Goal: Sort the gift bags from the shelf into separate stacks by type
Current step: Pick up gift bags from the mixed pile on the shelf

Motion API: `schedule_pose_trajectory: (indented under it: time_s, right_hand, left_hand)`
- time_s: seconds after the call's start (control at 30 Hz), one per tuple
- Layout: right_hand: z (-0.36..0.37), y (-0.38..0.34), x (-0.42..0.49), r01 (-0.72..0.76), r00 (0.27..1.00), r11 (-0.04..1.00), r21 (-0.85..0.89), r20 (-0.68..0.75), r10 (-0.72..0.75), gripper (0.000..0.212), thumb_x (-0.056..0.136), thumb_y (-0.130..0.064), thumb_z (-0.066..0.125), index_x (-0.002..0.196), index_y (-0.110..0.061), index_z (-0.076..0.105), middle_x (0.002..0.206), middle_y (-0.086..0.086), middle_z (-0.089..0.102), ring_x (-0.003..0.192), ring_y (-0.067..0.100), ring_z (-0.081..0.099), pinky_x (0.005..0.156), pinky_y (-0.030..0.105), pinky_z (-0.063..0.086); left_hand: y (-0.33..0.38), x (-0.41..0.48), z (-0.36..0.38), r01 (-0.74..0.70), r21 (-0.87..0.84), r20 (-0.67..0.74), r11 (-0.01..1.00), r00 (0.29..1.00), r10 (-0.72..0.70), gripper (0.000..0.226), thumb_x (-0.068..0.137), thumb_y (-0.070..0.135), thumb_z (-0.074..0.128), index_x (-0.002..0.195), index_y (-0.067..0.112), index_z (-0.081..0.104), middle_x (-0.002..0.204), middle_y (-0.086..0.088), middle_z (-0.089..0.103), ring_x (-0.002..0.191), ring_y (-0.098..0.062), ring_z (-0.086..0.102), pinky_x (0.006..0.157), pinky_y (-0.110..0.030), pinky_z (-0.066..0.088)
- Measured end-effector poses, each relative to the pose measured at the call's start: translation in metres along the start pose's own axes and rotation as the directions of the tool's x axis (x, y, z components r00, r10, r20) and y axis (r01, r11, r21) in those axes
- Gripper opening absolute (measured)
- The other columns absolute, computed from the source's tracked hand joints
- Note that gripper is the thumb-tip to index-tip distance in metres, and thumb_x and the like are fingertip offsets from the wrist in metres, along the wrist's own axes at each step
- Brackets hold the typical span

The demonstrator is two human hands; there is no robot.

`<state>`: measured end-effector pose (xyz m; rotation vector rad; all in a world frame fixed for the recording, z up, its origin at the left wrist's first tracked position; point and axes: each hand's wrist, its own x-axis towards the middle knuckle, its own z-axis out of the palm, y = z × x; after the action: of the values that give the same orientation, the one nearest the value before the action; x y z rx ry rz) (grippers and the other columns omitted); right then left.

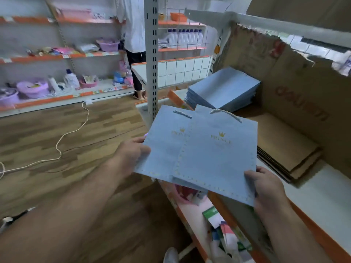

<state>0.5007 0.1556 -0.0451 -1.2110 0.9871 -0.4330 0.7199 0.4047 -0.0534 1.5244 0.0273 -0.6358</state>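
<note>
Blue paper gift bags, two in hand, both printed PRINCE under a gold crown, each with a twisted cord handle. I take the torn cardboard box (296, 95) on the shelf (313, 190) as my landmark.

Counts: two loose bags; one blue stack (224, 90) of like bags lying flat at the box's left end; one brown stack (284, 147) of flat paper pieces on the box floor, bags or card I cannot tell.

Around: a slotted steel upright (152, 59) stands left of the box, just behind the held bags. Beyond it, a person (134, 35) stands at the far shelving. A white cable (72, 130) trails over the wood floor. Mixed coloured packets (224, 230) lie on the lower shelf beneath the box.

Hands apart, each clamped on a bag, in front of the box. The left hand (133, 154) grips the left edge of the rear bag (163, 149). The right hand (266, 186) pinches the lower right corner of the front bag (218, 160), thumb on top. The front bag overlaps the rear bag's right half.
</note>
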Motion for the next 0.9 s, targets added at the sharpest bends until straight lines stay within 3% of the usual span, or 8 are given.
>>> schedule_pose_trajectory:
  time_s: [0.13,0.27,0.33,0.43,0.53,0.7,0.8,0.9]
  right_hand:
    - [0.021,-0.039,0.052,0.015,1.0,0.999,0.04,-0.007,-0.015,0.016,0.098,-0.001,0.054,0.109,-0.008,0.062,0.108,0.019,0.072,0.095,0.045,0.07,0.081,0.067,0.055]
    - [0.03,-0.075,0.088,0.043,0.998,0.995,0.09,-0.044,-0.039,0.012,0.101,-0.004,0.051,0.11,-0.006,0.058,0.105,0.014,0.069,0.093,0.039,0.067,0.073,0.054,0.058]
    - [0.032,-0.087,0.099,0.041,0.998,0.989,0.145,-0.061,-0.032,0.01,0.102,-0.003,0.049,0.104,-0.008,0.058,0.102,0.013,0.069,0.091,0.039,0.067,0.07,0.049,0.057]
    - [0.036,-0.1,0.115,0.068,0.99,0.981,0.184,-0.133,-0.044,0.011,0.102,-0.001,0.048,0.097,-0.007,0.056,0.1,0.016,0.067,0.087,0.039,0.066,0.068,0.046,0.054]
    - [0.043,-0.107,0.13,0.09,0.97,0.974,0.21,-0.24,-0.038,0.011,0.102,-0.001,0.048,0.098,-0.006,0.056,0.098,0.014,0.067,0.087,0.037,0.065,0.071,0.046,0.053]
    - [0.067,-0.112,0.153,0.141,0.903,0.96,0.242,-0.429,-0.025,0.012,0.101,0.0,0.049,0.095,-0.006,0.058,0.097,0.017,0.069,0.087,0.037,0.067,0.077,0.051,0.054]
    - [0.088,-0.112,0.165,0.159,0.863,0.942,0.295,-0.505,0.013,0.014,0.099,-0.001,0.049,0.105,-0.004,0.061,0.104,0.019,0.071,0.092,0.039,0.069,0.073,0.047,0.056]
    - [0.11,-0.113,0.172,0.183,0.83,0.926,0.329,-0.557,0.033,0.024,0.099,0.0,0.047,0.117,-0.001,0.063,0.11,0.02,0.072,0.098,0.04,0.07,0.078,0.047,0.056]
  left_hand:
    - [0.051,0.057,0.021,-0.033,0.028,0.023,0.999,0.999,0.032,0.043,0.086,-0.014,0.055,0.116,0.012,0.071,0.101,-0.011,0.077,0.086,-0.038,0.075,0.074,-0.047,0.06]
    - [0.093,0.11,0.055,-0.072,0.041,0.109,0.997,0.992,0.067,0.041,0.088,-0.016,0.051,0.105,0.014,0.072,0.089,-0.006,0.079,0.075,-0.03,0.076,0.064,-0.037,0.058]
    - [0.108,0.135,0.073,-0.063,0.06,0.157,0.996,0.986,0.053,0.041,0.087,-0.015,0.053,0.107,0.015,0.073,0.096,-0.009,0.078,0.074,-0.028,0.076,0.057,-0.033,0.058]
    - [0.127,0.182,0.097,-0.073,0.094,0.206,0.993,0.977,0.052,0.041,0.086,-0.011,0.06,0.118,0.013,0.068,0.108,-0.011,0.075,0.084,-0.031,0.075,0.06,-0.034,0.059]
    - [0.145,0.228,0.123,-0.083,0.089,0.276,0.993,0.96,0.056,0.047,0.084,-0.01,0.062,0.125,0.011,0.066,0.105,-0.014,0.076,0.089,-0.037,0.074,0.076,-0.049,0.06]
    - [0.171,0.293,0.162,-0.151,0.139,0.409,0.979,0.909,0.082,0.032,0.08,-0.008,0.066,0.103,0.013,0.075,0.091,-0.009,0.078,0.081,-0.032,0.075,0.075,-0.045,0.061]
    - [0.188,0.322,0.178,-0.203,0.177,0.51,0.963,0.856,0.087,0.02,0.085,-0.01,0.064,0.093,0.005,0.074,0.089,-0.01,0.073,0.07,-0.026,0.072,0.059,-0.032,0.061]
    - [0.203,0.343,0.192,-0.306,0.261,0.551,0.915,0.826,0.119,0.022,0.088,-0.004,0.066,0.094,0.016,0.07,0.086,0.001,0.067,0.067,-0.012,0.063,0.043,-0.02,0.051]
